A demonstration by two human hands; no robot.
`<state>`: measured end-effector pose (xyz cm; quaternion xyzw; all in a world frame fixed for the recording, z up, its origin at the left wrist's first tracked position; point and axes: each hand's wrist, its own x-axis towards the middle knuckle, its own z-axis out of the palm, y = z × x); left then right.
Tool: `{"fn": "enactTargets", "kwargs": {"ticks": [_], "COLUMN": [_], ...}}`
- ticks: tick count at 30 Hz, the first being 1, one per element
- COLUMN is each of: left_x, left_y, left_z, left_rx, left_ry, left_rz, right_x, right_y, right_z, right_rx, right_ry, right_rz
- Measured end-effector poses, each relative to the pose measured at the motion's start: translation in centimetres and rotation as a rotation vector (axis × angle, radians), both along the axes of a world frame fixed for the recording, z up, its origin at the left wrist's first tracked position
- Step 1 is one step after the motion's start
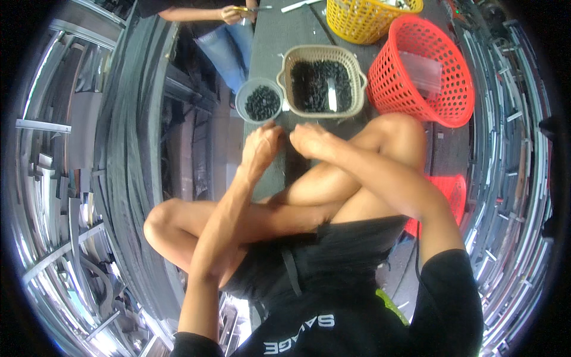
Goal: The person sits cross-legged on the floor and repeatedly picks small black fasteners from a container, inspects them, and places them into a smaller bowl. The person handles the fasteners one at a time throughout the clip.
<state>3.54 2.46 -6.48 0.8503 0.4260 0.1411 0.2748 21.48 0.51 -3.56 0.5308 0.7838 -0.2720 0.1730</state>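
Small black pieces (262, 102) lie in a clear round tub (260, 81) and in a beige basket (357, 89), side by side just beyond a seated person's hands. Nearest, the person's bent, folded legs (333, 178) take up the close end of a grey tabletop (273, 44), so the hands have only a small space between legs and containers. The tub sits at the tabletop's left edge, with the basket close on its right.

The left hand (263, 146) is curled, fingers bent inward, just short of the tub. The right hand (310, 141), also curled, is just short of the basket, a narrow gap from the left. Whether either grips a piece cannot be told; the fingertips are blurred and partly hidden. Both arms bend at the elbow and angle inward, the right forearm (380, 169) passing above the right leg.

Inside the basket lies a pale strip (332, 95). To its right stands a red perforated basket (404, 98), and beyond, a yellow one (354, 24). At the far left, another person's hand (231, 14) holds yellow-handled scissors (242, 8).
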Motion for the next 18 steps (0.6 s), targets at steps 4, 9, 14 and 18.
{"fn": "enactTargets", "kwargs": {"ticks": [4, 9, 14, 18], "left_x": [0.2, 0.6, 0.5, -0.8], "left_y": [0.2, 0.0, -0.6, -0.7], "left_z": [-0.8, -0.7, 0.8, 2.8], "left_rx": [0.052, -0.016, -0.028, -0.109], "left_ry": [0.079, 0.086, 0.033, -0.137], "left_rz": [0.002, 0.033, 0.042, 0.086], "right_x": [-1.2, -0.9, -1.2, -0.5], "right_y": [0.0, 0.6, 1.1, 1.4], "right_z": [-2.2, -0.7, 2.3, 4.2], "right_rx": [0.051, -0.019, -0.048, -0.027], "right_ry": [-0.034, -0.024, 0.056, 0.19], "right_rz": [0.079, 0.011, -0.043, -0.045]}}
